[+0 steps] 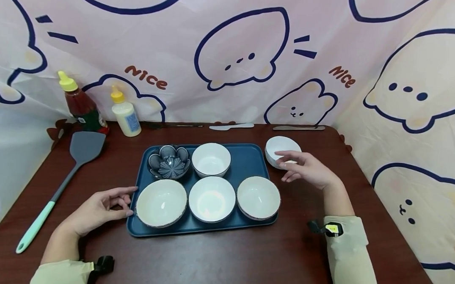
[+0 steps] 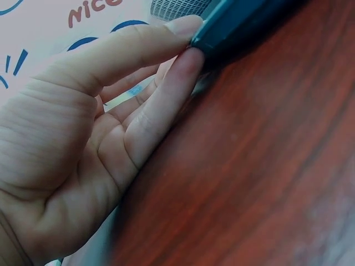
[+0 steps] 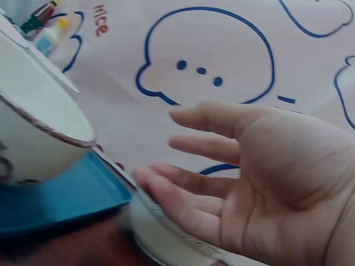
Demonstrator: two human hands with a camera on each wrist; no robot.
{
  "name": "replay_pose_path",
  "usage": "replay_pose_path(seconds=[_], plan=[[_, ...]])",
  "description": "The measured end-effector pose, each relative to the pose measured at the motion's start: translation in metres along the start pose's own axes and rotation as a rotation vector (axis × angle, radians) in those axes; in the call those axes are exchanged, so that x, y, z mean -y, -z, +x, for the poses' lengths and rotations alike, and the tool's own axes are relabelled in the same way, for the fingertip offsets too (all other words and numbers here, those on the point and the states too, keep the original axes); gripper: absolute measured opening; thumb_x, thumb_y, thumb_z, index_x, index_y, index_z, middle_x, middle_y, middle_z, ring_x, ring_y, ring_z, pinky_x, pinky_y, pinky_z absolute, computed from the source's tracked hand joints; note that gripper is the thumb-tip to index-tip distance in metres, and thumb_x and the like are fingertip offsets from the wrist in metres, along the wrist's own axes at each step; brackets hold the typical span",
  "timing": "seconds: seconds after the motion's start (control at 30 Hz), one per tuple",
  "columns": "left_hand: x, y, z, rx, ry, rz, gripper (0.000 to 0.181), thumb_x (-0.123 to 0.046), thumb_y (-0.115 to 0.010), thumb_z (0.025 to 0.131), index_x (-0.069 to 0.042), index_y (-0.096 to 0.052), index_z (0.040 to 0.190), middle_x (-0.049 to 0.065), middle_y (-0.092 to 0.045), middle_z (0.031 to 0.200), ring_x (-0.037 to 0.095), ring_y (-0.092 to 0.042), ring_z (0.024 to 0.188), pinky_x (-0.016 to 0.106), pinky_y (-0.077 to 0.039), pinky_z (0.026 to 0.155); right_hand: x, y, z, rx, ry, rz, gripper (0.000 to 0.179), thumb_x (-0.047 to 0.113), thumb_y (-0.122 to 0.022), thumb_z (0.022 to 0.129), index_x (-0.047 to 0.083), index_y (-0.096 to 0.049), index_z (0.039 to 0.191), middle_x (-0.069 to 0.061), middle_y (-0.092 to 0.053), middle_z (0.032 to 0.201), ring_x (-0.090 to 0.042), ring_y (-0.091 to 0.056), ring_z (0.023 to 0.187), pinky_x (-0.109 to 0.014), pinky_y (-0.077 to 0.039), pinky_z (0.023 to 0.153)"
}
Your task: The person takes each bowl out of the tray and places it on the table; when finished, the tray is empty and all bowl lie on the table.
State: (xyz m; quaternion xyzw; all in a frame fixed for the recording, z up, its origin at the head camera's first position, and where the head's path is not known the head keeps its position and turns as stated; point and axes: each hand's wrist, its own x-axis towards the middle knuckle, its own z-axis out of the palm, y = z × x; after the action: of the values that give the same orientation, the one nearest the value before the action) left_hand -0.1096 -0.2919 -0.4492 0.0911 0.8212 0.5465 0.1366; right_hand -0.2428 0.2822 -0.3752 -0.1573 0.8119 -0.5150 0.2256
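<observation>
A blue tray [image 1: 247,157] [image 2: 224,27] lies on the table, its left edge pinched between the thumb and finger of my left hand [image 1: 95,208] [image 2: 105,122]. Several white bowls with dark rims stand on it; one [image 1: 161,202] is close to that hand. A grey flower-shaped dish [image 1: 170,163] fills the tray's back left corner. Off the tray's right side stands another white bowl [image 1: 282,143] [image 3: 166,235]. My right hand [image 1: 306,168] [image 3: 266,172] hovers over that bowl's near right side, fingers loosely spread; whether a fingertip touches the rim, I cannot tell.
At the left lies a grey spatula [image 1: 88,146] with a mint handle. Behind it stand a red sauce bottle [image 1: 84,108] and a white squeeze bottle [image 1: 126,116] with a yellow cap. Knives, one of them white [image 1: 232,126], lie along the back edge by the printed cloth [image 1: 236,104].
</observation>
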Motion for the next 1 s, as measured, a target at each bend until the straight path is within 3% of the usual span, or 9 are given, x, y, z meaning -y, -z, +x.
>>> replay_pose_path(seconds=[0.13, 0.27, 0.47, 0.73, 1.0], plan=[[0.000, 0.000, -0.001, -0.004, -0.006, 0.001, 0.065, -0.014, -0.076, 0.089, 0.002, -0.046, 0.144, 0.012, -0.060, 0.103, 0.014, -0.066, 0.086, 0.023, -0.056, 0.075, 0.001, -0.014, 0.004, 0.165, -0.016, -0.037, 0.054, 0.027, -0.062, 0.100, 0.008, -0.047, 0.147, -0.024, -0.054, 0.138, -0.032, -0.071, 0.090, -0.041, -0.060, 0.080], [0.001, -0.001, 0.001, 0.000, -0.006, 0.007, 0.065, -0.014, -0.076, 0.088, 0.002, -0.047, 0.143, 0.012, -0.060, 0.103, 0.014, -0.066, 0.087, 0.023, -0.056, 0.075, -0.004, -0.023, 0.006, 0.272, -0.054, -0.076, 0.053, 0.028, -0.063, 0.098, 0.016, -0.049, 0.147, -0.016, -0.053, 0.140, -0.030, -0.068, 0.098, -0.044, -0.060, 0.079], [0.002, -0.001, 0.000, 0.008, -0.020, 0.018, 0.064, -0.013, -0.077, 0.087, 0.002, -0.048, 0.142, 0.010, -0.062, 0.102, 0.014, -0.065, 0.086, 0.023, -0.056, 0.075, -0.013, -0.029, 0.011, 0.421, -0.063, -0.012, 0.057, 0.023, -0.063, 0.098, 0.023, -0.043, 0.151, -0.013, -0.047, 0.145, -0.032, -0.068, 0.095, -0.049, -0.059, 0.076], [0.002, -0.002, -0.001, -0.001, -0.017, 0.012, 0.064, -0.012, -0.076, 0.088, 0.002, -0.047, 0.143, 0.009, -0.062, 0.102, 0.014, -0.064, 0.086, 0.023, -0.056, 0.075, -0.021, -0.025, 0.012, 0.526, -0.007, 0.117, 0.059, 0.010, -0.061, 0.098, 0.015, -0.039, 0.153, -0.017, -0.050, 0.140, -0.028, -0.071, 0.087, -0.050, -0.059, 0.074], [0.002, -0.003, -0.001, -0.017, -0.005, 0.033, 0.064, -0.014, -0.077, 0.088, 0.001, -0.048, 0.143, 0.010, -0.062, 0.102, 0.014, -0.065, 0.086, 0.023, -0.055, 0.073, -0.018, -0.023, 0.014, 0.544, 0.028, 0.097, 0.058, 0.008, -0.058, 0.097, 0.012, -0.039, 0.152, -0.014, -0.052, 0.139, -0.026, -0.065, 0.097, -0.044, -0.060, 0.074]])
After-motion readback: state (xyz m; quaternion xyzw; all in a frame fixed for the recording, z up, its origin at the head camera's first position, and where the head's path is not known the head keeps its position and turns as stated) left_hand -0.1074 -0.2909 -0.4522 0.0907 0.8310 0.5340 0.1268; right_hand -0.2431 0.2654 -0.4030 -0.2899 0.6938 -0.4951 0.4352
